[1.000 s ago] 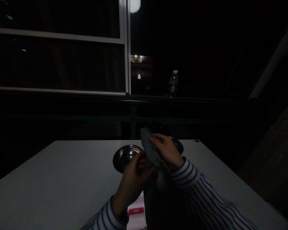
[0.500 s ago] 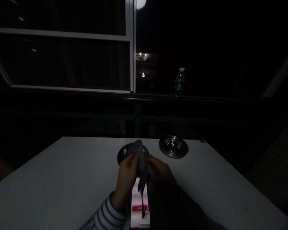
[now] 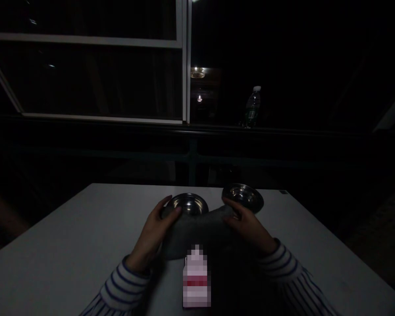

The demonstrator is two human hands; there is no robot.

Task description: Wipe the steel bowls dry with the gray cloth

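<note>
A dark grey cloth is stretched between my two hands above the white table. My left hand grips its left end, thumb on top. At its right end, my right hand pinches the cloth near a corner. Just behind the cloth stands a shiny metal bowl, its near side partly covered from view. A second metal bowl sits beyond my right hand, at the table's far right. The cloth's lower edge is dim and hard to make out.
A lit phone, its screen blurred into blocks, lies on the white table close to me. On the dark ledge behind stands a clear plastic bottle with a white cap. A window frame rises at the back.
The cloth was bunched up between my hands and is now spread out wide. My hands have moved apart, left and right. The view has shifted slightly.
</note>
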